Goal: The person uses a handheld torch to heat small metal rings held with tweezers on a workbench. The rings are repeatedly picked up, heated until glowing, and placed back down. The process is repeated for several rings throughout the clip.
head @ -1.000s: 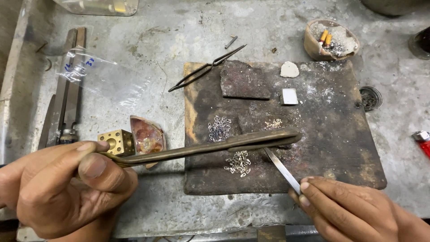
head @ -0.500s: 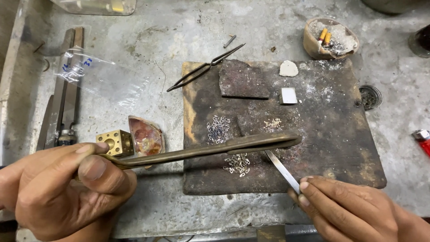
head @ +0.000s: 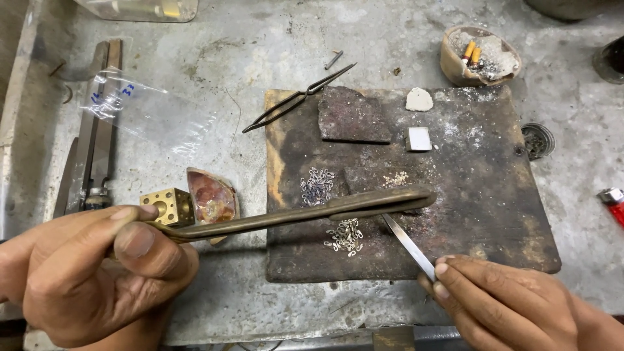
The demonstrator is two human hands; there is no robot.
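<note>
My left hand [head: 97, 273] grips a long brown metal pipe [head: 305, 211] that reaches right across a dark scorched board [head: 494, 214]. My right hand [head: 513, 305] pinches slim steel tweezers [head: 408, 242], whose tips lie under the pipe's far end. Two clusters of tiny silver wire links rest on the board: one [head: 317, 184] above the pipe, one [head: 346, 235] just below it. A small pale speckled patch [head: 396, 178] lies near the pipe's end.
On the board sit a dark slab [head: 353, 117], a small white square [head: 419, 138] and a pale lump [head: 419, 99]. Black tongs [head: 296, 99], a brass cube [head: 168, 205], a reddish shard [head: 211, 197], a plastic bag [head: 146, 114], an ash bowl [head: 480, 55] and a red lighter [head: 613, 201] surround it.
Almost nothing differs: the pipe and tweezers hold the same spot over the board, with only a slight shift of the view.
</note>
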